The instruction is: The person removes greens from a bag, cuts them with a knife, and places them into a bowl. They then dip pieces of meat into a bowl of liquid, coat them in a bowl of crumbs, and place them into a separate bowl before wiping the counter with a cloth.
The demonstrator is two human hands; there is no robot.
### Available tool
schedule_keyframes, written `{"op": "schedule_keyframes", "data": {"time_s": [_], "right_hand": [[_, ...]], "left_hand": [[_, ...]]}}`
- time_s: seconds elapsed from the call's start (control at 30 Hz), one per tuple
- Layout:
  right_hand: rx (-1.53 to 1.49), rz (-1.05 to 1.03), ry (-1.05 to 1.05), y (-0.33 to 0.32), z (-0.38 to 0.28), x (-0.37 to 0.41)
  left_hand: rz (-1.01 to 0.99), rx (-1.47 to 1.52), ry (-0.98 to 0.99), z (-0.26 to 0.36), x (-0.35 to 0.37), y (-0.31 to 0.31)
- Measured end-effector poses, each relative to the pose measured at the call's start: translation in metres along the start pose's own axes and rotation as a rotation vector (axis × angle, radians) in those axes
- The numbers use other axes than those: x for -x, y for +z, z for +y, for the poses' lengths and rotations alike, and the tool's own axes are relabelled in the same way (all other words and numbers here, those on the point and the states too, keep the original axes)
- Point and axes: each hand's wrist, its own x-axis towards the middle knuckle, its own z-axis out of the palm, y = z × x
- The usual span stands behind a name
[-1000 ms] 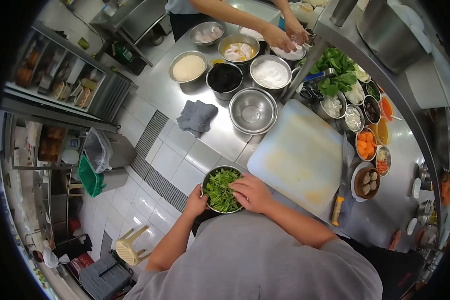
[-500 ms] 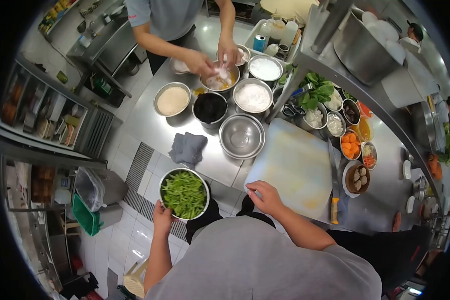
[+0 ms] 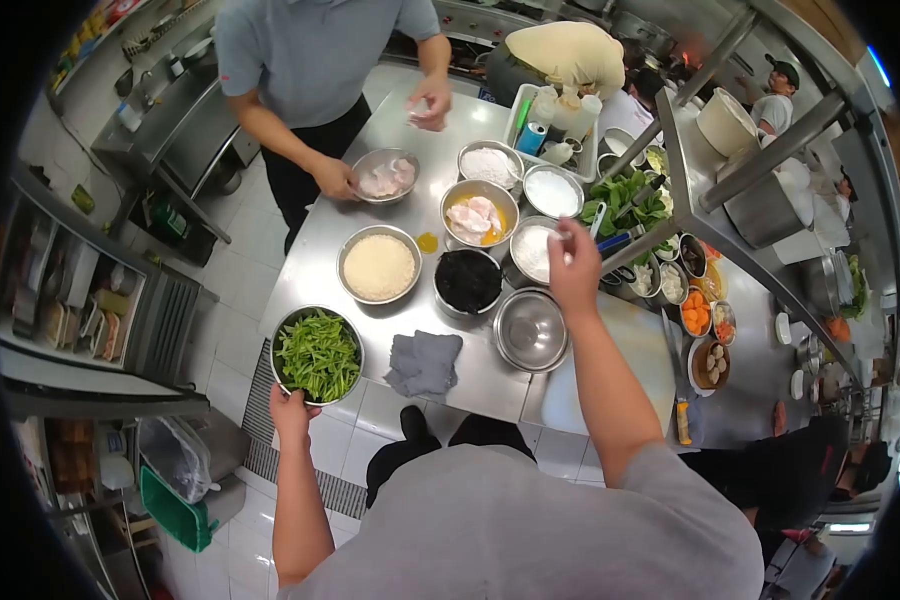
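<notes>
My left hand (image 3: 293, 412) grips the near rim of a metal bowl (image 3: 362, 352) full of cut green vegetables (image 3: 317, 355), held beyond the table's front-left edge. Out over the table, my right hand (image 3: 576, 265) is stretched forward with its fingers apart and nothing showing in them. It overlaps the right side of a bowl of white powder (image 3: 533, 250). Just below that hand stands a bare metal bowl (image 3: 532, 330). A bowl of dark, blackish food (image 3: 468, 281) is to its left, and a bowl of pale crumbs (image 3: 378, 265) lies farther left.
A grey cloth (image 3: 422, 362) lies near the front edge, left of a white cutting board (image 3: 620, 370). A yellow-handled knife (image 3: 683, 420) rests beside the board. Across the table, a co-worker (image 3: 320, 60) holds a bowl of pale meat (image 3: 385, 177). A shelf post (image 3: 640, 245) rises at right.
My right hand has gone from the cutting board's edge forward over the powder bowl. The greens bowl has shifted left with my left hand. The co-worker's hands have moved apart, one onto the meat bowl.
</notes>
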Motion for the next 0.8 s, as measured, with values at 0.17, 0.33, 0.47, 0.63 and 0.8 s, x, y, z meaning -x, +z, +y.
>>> {"op": "schedule_keyframes", "data": {"time_s": [0.17,0.33,0.47,0.63,0.8], "right_hand": [[0.146,0.211,0.095,0.034,0.048,-0.142],[0.736,0.084,0.435,0.041,0.11,-0.223],[0.929,-0.32,0.419,0.048,0.204,-0.253],[1.025,-0.339,0.385,0.058,0.211,-0.255],[1.049,-0.266,0.37,0.058,0.217,-0.284]], "left_hand": [[-0.026,0.003,-0.047,0.016,-0.032,0.01],[-0.037,0.089,-0.116,0.028,-0.046,0.014],[0.061,0.053,-0.121,0.02,-0.053,0.011],[0.056,0.15,-0.148,0.014,-0.048,0.004],[0.026,0.119,-0.154,0.016,-0.05,-0.002]]}}
